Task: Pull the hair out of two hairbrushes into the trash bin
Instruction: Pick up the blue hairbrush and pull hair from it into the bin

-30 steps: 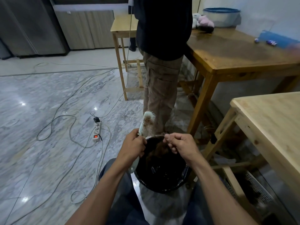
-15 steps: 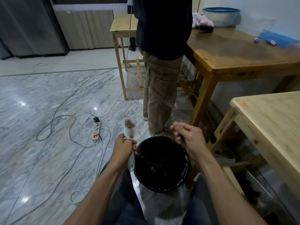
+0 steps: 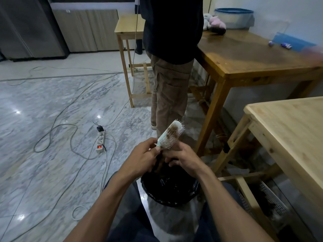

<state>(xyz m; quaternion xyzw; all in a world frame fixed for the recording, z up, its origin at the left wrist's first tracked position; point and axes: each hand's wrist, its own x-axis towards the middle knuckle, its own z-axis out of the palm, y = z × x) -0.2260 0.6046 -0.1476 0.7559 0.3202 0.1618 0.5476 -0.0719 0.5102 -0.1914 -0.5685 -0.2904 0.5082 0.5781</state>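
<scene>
Pale teal-white brush (image 3: 170, 135) is held above the bin (image 3: 168, 186), between both hands. Its handle is hidden inside the left hand (image 3: 142, 158); only the head shows. The long axis runs diagonally, head pointing up and to the right, away from the camera, bristles facing right and slightly toward the camera. A brown hair clump (image 3: 172, 131) sits in the bristles near the middle and upper part of the head.

Left fingers are closed around the lower end of the brush, thumb and index meeting at the base of the head. Right hand (image 3: 183, 157) sits just beside and below the head, fingers curled inward; whether hair is pinched between them cannot be told, since the fingertips are turned away and shadowed.

The bin is lined with a black bag and stands on the marble floor (image 3: 52, 119) between the knees; its near rim is partly covered by both forearms, and its contents are too dark to make out. Only one brush is seen.

A standing person (image 3: 172, 55) is cut off at the top edge; only a dark top and tan trousers are seen. A power strip (image 3: 100, 141) with a red light lies on the floor to the left, cables looping around it. A pale wood surface (image 3: 293, 130) is cut off at the right edge.
</scene>
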